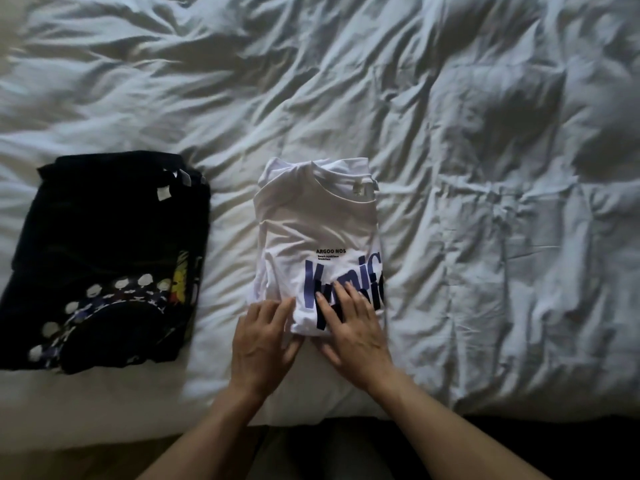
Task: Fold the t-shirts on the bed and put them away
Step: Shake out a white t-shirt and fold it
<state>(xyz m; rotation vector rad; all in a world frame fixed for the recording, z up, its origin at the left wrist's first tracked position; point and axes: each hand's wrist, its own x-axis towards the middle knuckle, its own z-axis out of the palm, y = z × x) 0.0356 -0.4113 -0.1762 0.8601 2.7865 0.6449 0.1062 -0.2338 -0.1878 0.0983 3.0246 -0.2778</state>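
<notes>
A folded white t-shirt (pixel 317 237) lies on a bed (pixel 485 168) covered in a rumpled white duvet, its long axis running away from the person, collar at the far end and folded lower edge nearest the bed's front edge. The print on its chest is only partly legible: a small black line reads "ARGOO NOS", the finer lines under it are too small to make out, and the large blue lettering is cut off by the fold at the shirt's right side and partly covered by the fingers. The left hand (pixel 265 344) rests at the shirt's near left corner, fingers nearly straight and spread over the soft cotton; the right hand (pixel 353 329) lies flat on the near right part, fingers extended across the print (neither thumb's hold on the edge can be seen, so whether either pinches the cloth is unclear). Both forearms are cut off by the lower frame.

To the left of the white shirt, well apart from it, sits a stack of black t-shirts (pixel 104 258), folded into a rough rectangle, with white neck labels showing at its far end and a print of pale discs and a yellow shape at its near end; how many shirts it holds cannot be counted in the dim light.
</notes>
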